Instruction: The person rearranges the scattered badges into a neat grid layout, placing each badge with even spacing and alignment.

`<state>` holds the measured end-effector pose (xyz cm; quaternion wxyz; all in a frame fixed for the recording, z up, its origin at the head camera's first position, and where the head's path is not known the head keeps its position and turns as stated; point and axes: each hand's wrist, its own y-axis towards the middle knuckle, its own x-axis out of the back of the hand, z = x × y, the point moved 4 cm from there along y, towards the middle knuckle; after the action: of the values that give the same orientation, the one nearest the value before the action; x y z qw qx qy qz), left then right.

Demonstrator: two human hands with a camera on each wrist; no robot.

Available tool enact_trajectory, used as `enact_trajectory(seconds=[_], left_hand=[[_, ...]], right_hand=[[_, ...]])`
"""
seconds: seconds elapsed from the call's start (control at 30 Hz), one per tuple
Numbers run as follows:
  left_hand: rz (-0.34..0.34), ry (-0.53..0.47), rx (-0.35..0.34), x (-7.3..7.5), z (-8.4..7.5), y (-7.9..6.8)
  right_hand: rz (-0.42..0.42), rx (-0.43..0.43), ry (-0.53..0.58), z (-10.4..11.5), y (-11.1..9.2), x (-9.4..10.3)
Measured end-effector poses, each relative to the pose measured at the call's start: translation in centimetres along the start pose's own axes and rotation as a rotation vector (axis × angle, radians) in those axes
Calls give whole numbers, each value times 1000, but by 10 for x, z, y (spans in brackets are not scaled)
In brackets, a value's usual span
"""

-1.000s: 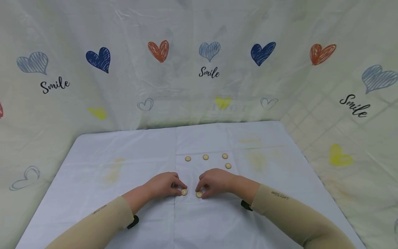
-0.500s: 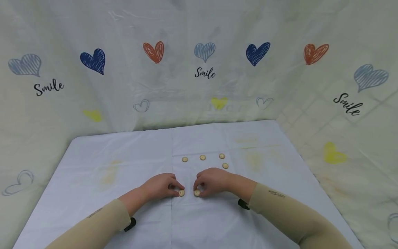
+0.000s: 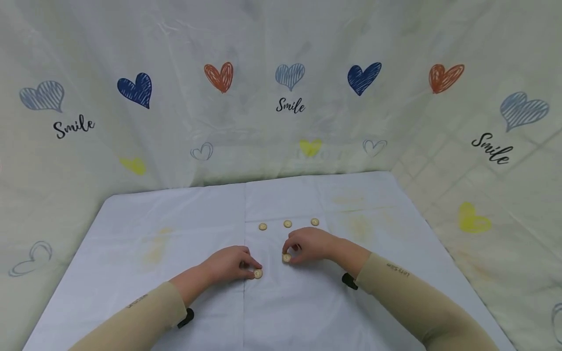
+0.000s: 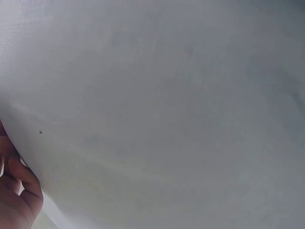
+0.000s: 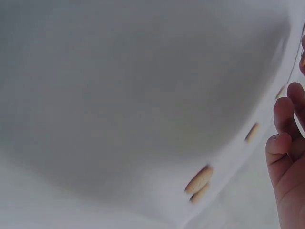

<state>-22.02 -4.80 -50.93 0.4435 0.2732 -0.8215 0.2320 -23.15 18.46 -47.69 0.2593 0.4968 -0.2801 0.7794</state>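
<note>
Between thumb and fingertips, my left hand [image 3: 228,263] pinches a round pale wooden button [image 3: 258,273] close over the white tabletop, left of centre. To its right and a little farther back, my right hand [image 3: 309,243] holds a similar button [image 3: 286,257] at its fingertips. In the left wrist view only part of the left hand [image 4: 19,191] shows at the lower left corner, its button hidden. Curled fingers of the right hand [image 5: 290,152] fill the right edge of the right wrist view.
A row of three wooden buttons, the left one [image 3: 262,226], the middle one [image 3: 287,224] and the right one [image 3: 314,222], lies beyond the hands. Another button [image 5: 200,193] shows in the right wrist view. A heart-printed curtain [image 3: 246,122] hangs behind the table.
My right hand has carried its button away from me and slightly right, now covering the fourth loose button in the head view. The left hand stays nearly in place with its button.
</note>
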Motion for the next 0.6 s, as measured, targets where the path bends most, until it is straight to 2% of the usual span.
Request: enact_trajectory(seconds=[0.23, 0.43, 0.6], left_hand=[[0, -7, 8, 1, 0, -1], [-7, -5, 0, 2, -1, -3], [-9, -17, -2, 0, 1, -2]], right_hand=[[-49, -154, 36, -34, 1, 21], [-68, -179, 54, -47, 4, 27], [-62, -206, 66, -53, 10, 23]])
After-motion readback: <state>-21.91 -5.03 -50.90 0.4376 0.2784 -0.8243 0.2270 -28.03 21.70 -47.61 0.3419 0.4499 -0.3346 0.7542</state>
